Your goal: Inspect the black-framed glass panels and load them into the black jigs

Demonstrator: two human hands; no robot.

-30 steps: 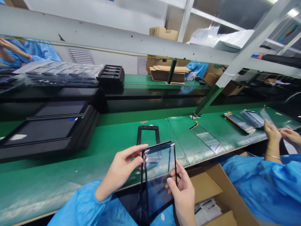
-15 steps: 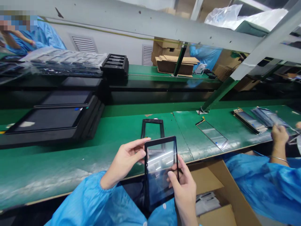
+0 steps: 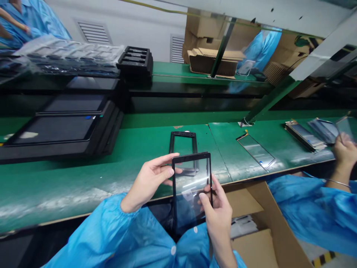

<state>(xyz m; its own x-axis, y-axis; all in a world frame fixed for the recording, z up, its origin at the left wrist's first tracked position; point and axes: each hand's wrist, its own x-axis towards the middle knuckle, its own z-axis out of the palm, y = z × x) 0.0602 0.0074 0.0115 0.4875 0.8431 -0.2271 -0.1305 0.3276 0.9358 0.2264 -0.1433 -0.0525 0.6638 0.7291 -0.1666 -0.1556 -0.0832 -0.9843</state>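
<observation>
Centrally, just off the near edge of a green bench (image 3: pixel 75 190), a person in blue sleeves holds up a black-bordered clear panel (image 3: pixel 185 214), its top leaning toward the far side. The left hand (image 3: pixel 147 182) is half open, thumb and fingers at the panel's upper left edge, some fingertips showing through the clear part. The right hand (image 3: pixel 219 212) is curled around the right edge, thumb on the front face and fingers behind. Just beyond, a black frame (image 3: pixel 172 145) lies on the bench; to its right lies a loose clear panel (image 3: pixel 256 150). Compared with a second ago, both hands keep the same grip, but the dark edge behind the held panel now lines up more closely with it. At far right, a co-worker's hand (image 3: pixel 345 150), blurred over a stack half a second ago, now holds up another clear sheet (image 3: pixel 345 126).
</observation>
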